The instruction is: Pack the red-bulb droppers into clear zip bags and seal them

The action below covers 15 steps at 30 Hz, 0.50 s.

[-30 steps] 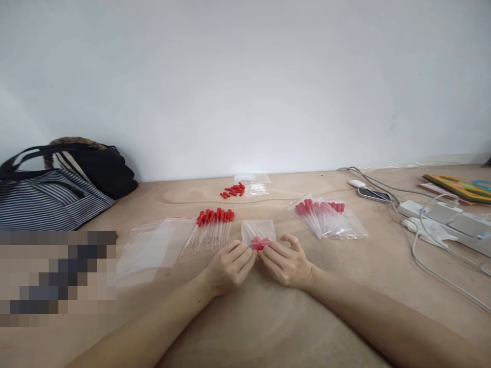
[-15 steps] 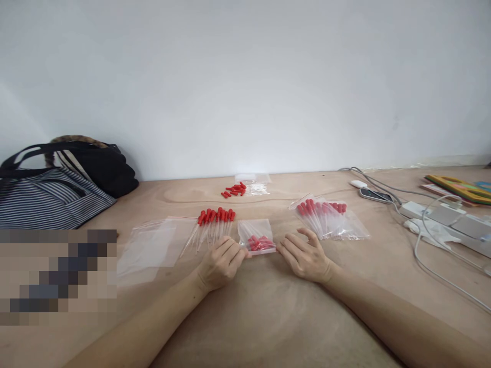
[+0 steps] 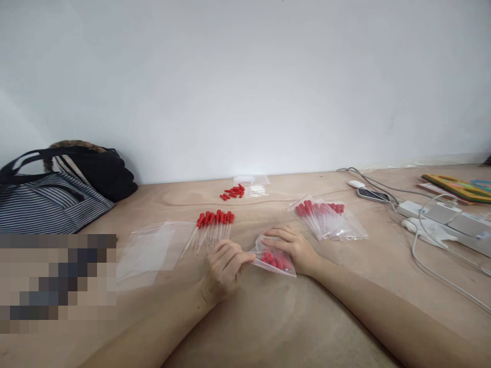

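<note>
A small clear zip bag [image 3: 275, 260] with red-bulbed glass droppers inside lies tilted in front of me, its zip edge toward me. My left hand [image 3: 226, 266] pinches the bag's left corner between thumb and fingers. My right hand [image 3: 298, 249] holds the bag's right and far side, fingers curled over it. Left of the bag lies a row of loose droppers [image 3: 215, 220] with red bulbs. Beside them are flat, unfilled zip bags [image 3: 149, 248]. To the right, filled zip bags [image 3: 330, 220] with droppers lie fanned and overlapping.
Loose red rubber bulbs [image 3: 232, 192] and thin glass tubes [image 3: 256, 190] on a bag lie near the wall. A striped bag [image 3: 49, 202] stands at the left. On the right are a phone [image 3: 373, 195], a power strip [image 3: 468, 230], cables and a yellow-green frame [image 3: 460, 188].
The bag has turned and shifted right, its zip edge now slanting. My right hand has gone from the zip's right end to the bag's far side; my left hand still pinches the left corner.
</note>
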### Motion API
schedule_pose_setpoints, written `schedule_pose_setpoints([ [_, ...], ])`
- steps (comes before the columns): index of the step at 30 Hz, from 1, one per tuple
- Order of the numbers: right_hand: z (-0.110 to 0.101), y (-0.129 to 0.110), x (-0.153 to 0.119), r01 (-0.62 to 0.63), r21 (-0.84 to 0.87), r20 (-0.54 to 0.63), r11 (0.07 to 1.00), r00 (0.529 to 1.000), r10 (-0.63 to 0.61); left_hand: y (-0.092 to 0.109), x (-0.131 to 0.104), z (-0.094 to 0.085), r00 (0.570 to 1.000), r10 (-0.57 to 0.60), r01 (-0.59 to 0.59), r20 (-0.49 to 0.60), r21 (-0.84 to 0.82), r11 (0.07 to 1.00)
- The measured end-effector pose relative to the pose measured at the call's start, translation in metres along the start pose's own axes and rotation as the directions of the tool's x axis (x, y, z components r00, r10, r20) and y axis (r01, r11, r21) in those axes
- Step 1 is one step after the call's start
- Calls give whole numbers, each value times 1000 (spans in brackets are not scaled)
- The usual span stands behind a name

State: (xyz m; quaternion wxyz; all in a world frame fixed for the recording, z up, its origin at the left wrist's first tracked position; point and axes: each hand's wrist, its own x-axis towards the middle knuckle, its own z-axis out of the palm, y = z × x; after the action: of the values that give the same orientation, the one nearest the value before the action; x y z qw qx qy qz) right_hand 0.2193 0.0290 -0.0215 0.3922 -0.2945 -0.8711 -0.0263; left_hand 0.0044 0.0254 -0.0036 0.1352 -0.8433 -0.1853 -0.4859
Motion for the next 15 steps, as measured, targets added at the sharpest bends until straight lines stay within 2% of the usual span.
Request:
schedule_pose_setpoints([
  [3,0,0,0,-129,211,-8,969,991,134,-1,0,-1,989,-143,143,-49,1,990],
  [5,-7,5,3,-305,316,-19,898,945,327,-5,-1,-1,974,-213,212,-73,-10,977],
  [6,-13,10,4,-401,363,-27,841,898,440,-7,-1,0,968,-239,238,-73,-16,971],
  [8,-27,25,8,-593,443,-31,672,739,673,-10,-3,1,962,-272,272,-39,-11,962],
  [10,-42,44,11,-748,414,50,518,587,808,-12,-4,3,961,-274,274,44,-6,962],
  [12,-55,63,11,-857,306,191,415,483,855,-12,-5,4,958,-259,263,121,-13,965],
  [13,-59,71,11,-897,217,203,385,427,881,-12,-5,4,957,-249,255,150,-18,967],
  [15,-62,84,10,-925,127,176,359,377,909,-11,-4,4,953,-238,246,187,-22,969],
])
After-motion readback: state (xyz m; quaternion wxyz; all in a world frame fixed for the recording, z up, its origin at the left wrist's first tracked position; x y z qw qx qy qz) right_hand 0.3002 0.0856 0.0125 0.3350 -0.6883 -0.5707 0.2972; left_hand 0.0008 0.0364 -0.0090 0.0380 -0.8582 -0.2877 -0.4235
